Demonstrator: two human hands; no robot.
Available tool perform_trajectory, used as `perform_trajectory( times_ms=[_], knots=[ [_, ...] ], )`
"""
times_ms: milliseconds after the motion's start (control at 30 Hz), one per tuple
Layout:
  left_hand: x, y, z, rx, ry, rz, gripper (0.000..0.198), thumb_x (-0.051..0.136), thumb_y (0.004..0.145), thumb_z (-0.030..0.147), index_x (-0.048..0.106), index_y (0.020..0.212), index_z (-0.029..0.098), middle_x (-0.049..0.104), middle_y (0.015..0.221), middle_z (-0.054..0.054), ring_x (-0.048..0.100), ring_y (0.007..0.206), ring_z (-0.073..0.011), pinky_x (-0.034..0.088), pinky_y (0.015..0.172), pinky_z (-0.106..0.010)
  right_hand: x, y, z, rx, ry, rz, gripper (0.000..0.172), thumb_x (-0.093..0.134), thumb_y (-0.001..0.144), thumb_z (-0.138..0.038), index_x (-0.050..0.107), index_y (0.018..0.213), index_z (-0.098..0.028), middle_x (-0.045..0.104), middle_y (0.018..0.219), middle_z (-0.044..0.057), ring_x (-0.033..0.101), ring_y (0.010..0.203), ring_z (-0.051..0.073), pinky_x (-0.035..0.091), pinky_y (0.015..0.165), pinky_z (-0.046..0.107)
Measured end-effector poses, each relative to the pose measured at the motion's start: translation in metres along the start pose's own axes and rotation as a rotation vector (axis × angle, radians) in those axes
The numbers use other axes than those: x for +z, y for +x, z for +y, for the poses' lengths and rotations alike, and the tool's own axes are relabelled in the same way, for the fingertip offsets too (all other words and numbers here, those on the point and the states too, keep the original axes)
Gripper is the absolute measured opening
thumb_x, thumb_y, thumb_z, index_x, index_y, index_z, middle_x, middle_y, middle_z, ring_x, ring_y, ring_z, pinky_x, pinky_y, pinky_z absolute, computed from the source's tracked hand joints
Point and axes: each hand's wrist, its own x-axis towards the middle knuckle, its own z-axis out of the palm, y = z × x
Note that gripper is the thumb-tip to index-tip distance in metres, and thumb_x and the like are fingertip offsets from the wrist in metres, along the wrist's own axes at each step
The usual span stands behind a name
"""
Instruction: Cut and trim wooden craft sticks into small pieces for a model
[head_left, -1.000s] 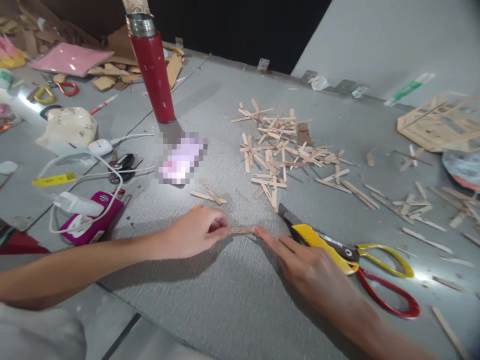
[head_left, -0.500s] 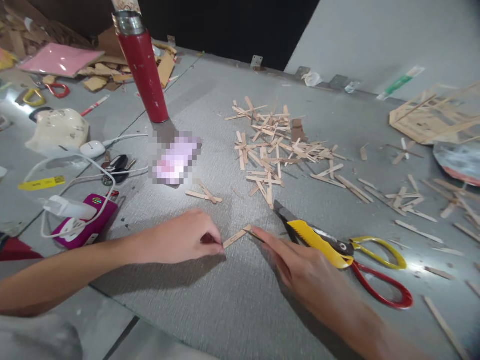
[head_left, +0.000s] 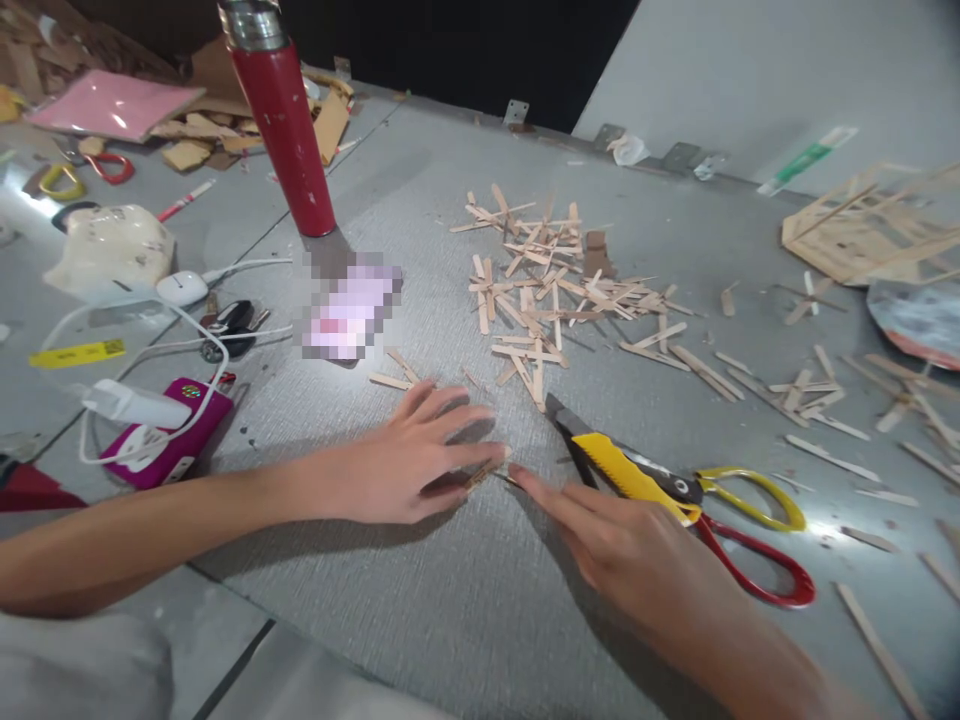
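Note:
My left hand (head_left: 420,455) is low over the table with its outer fingers spread. Its thumb and index finger close on the two ends of a short wooden craft stick (head_left: 487,473), which they partly cover. From the right, my right hand (head_left: 607,520) reaches in with its index finger stretched out, pinching a thin wooden strip (head_left: 508,477) seen nearly edge-on. The two hands' fingertips almost meet. Just beyond my right hand lie scissors (head_left: 679,487) with one yellow and one red handle, and a yellow utility knife (head_left: 630,475) appears to lie along their blades.
A heap of craft-stick pieces (head_left: 536,290) lies ahead, with loose sticks (head_left: 832,458) to the right. A red flask (head_left: 281,130) stands behind a blurred-out phone (head_left: 352,315). At left are a purple power bank (head_left: 169,440), cables and keys (head_left: 232,330). A stick frame (head_left: 847,235) stands far right.
My left hand has gone from a pinch at the stick's near end to spread fingers over it, its index finger reaching the far end. My right hand has barely moved.

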Motion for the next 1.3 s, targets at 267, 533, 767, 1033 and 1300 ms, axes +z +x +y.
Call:
perform_trajectory(
  times_ms=[267,533,767,1033,1300],
  knots=[
    [0.0,0.003,0.001,-0.018,0.009,-0.068,0.049,0.059,0.098,0.034,0.056,0.147,0.023,0.041,0.162,-0.015,0.024,0.154,-0.0432,0.008,0.123,-0.073,-0.005,0.004,-0.004,-0.035,-0.081,-0.029,0.069,0.044,0.08,0.008,0.055,0.144,-0.015,0.067,0.078,-0.002,0.064,0.053,0.012,0.044,0.051,0.027],
    [0.008,0.005,-0.001,-0.065,0.004,-0.083,0.06,0.065,0.096,0.049,0.054,0.149,0.024,0.04,0.164,-0.013,0.021,0.157,-0.038,0.002,0.127,-0.063,-0.01,0.01,-0.007,-0.067,-0.183,0.031,0.067,0.045,0.075,0.008,0.065,0.135,-0.015,0.067,0.072,-0.002,0.062,0.045,0.012,0.037,0.047,0.031],
    [0.012,0.003,0.002,-0.086,0.05,-0.066,0.063,0.064,0.095,0.05,0.054,0.149,0.019,0.036,0.166,-0.014,0.017,0.159,-0.0351,0.003,0.129,-0.057,-0.009,0.011,-0.006,-0.054,-0.183,0.001,0.07,0.046,0.076,0.008,0.062,0.139,-0.019,0.072,0.077,-0.001,0.061,0.049,0.01,0.034,0.049,0.03],
    [0.02,0.003,-0.001,-0.102,0.034,-0.023,0.066,0.058,0.097,0.064,0.055,0.149,0.021,0.038,0.165,-0.013,0.019,0.158,-0.0352,0.006,0.129,-0.059,-0.013,0.014,-0.018,-0.038,-0.349,-0.03,0.064,0.052,0.076,0.005,0.067,0.134,-0.017,0.067,0.068,0.0,0.062,0.047,0.013,0.031,0.047,0.032],
    [0.021,0.004,0.007,-0.116,0.05,-0.002,0.059,0.055,0.101,0.057,0.057,0.147,0.02,0.04,0.163,-0.015,0.021,0.158,-0.0374,0.009,0.128,-0.063,-0.014,0.021,-0.027,-0.027,-0.462,-0.061,0.038,0.055,0.082,0.0,0.073,0.113,-0.012,0.064,0.062,0.004,0.06,0.043,0.018,0.026,0.044,0.031]
  ],
)
